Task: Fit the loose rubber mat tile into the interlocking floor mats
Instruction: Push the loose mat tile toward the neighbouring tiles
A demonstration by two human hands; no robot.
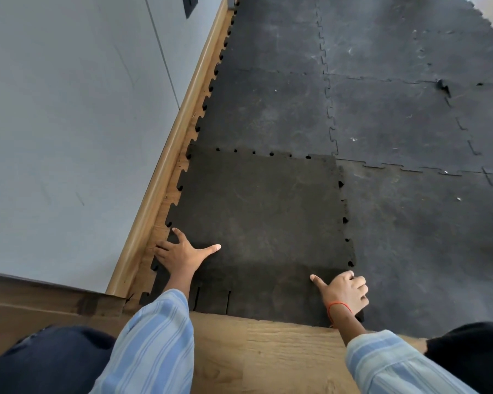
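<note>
Head camera, looking down: a dark rubber tile (259,211) lies in the near left corner of a floor of grey interlocking mats (396,115), close to a wooden skirting board (165,155) along a pale wall (69,123).

The left hand (180,255) rests flat and spread on the tile's near left corner, gripping nothing. The right hand (343,290) sits at the near right corner with the thumb out and the fingers curled; whether they clasp the edge I cannot tell.

The tile seems placed but not locked: small gaps show along its far and right seams. The next move likely calls for lining up the teeth and pressing down along those seams (far edge first, perhaps).

Striped sleeves hide part of the near edge, and the left teeth blur into shadow.
</note>
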